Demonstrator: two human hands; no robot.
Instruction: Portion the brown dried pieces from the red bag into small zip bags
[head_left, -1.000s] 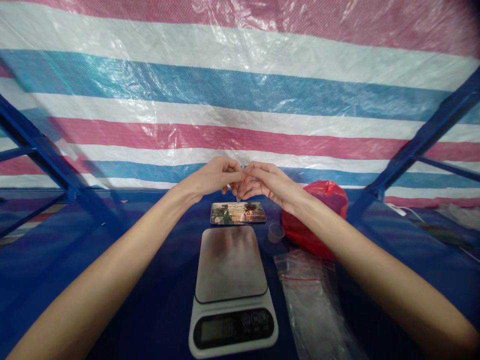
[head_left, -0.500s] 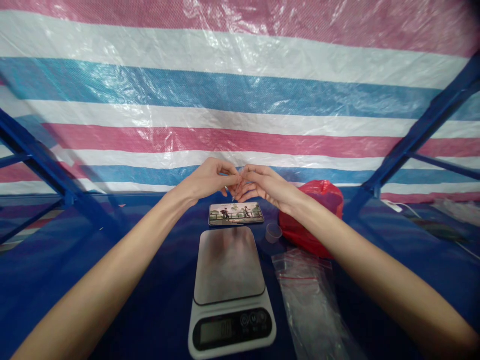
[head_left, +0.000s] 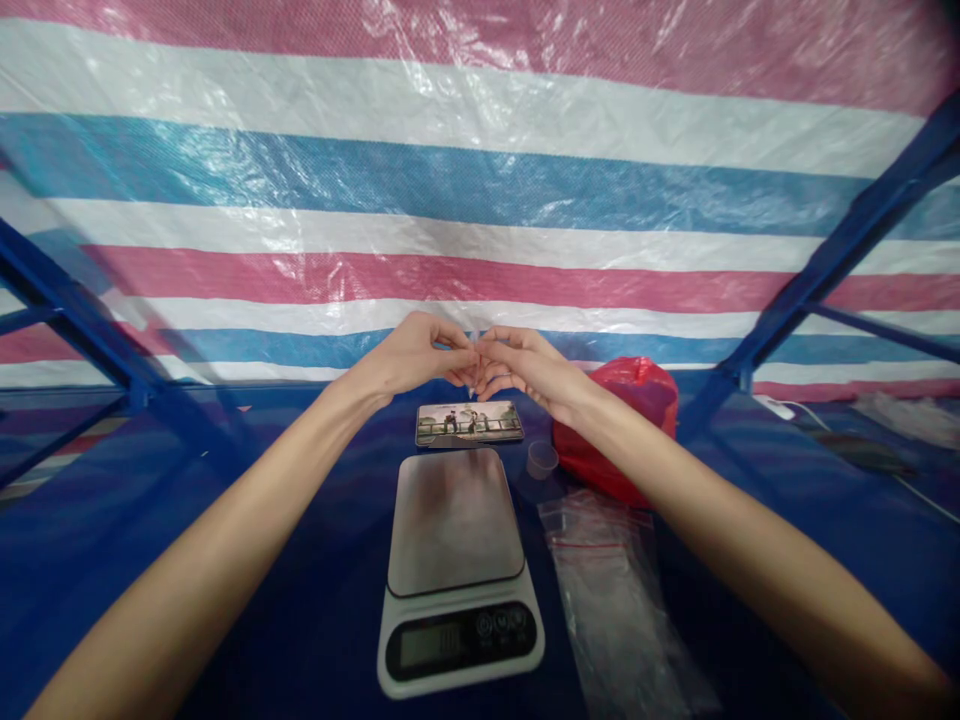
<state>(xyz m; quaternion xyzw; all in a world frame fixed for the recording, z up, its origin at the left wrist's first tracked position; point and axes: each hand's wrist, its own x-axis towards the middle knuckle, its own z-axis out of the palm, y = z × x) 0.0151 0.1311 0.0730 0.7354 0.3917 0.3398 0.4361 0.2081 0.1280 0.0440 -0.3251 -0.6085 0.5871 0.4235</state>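
Near the frame's centre, the left hand [head_left: 421, 352] and right hand [head_left: 530, 366] pinched a small clear piece [head_left: 471, 391], too blurred to identify, just above the phone [head_left: 469, 424]. Handling looked unfinished: already gripped, it was not yet set down. The scale [head_left: 456, 525] sat lower centre.

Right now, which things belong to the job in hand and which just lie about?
Job in hand:
small item, mostly hidden, between left hand and right hand
possibly scale, plastic bags (untouched)

Seemingly lying about:
phone
cup
red bag
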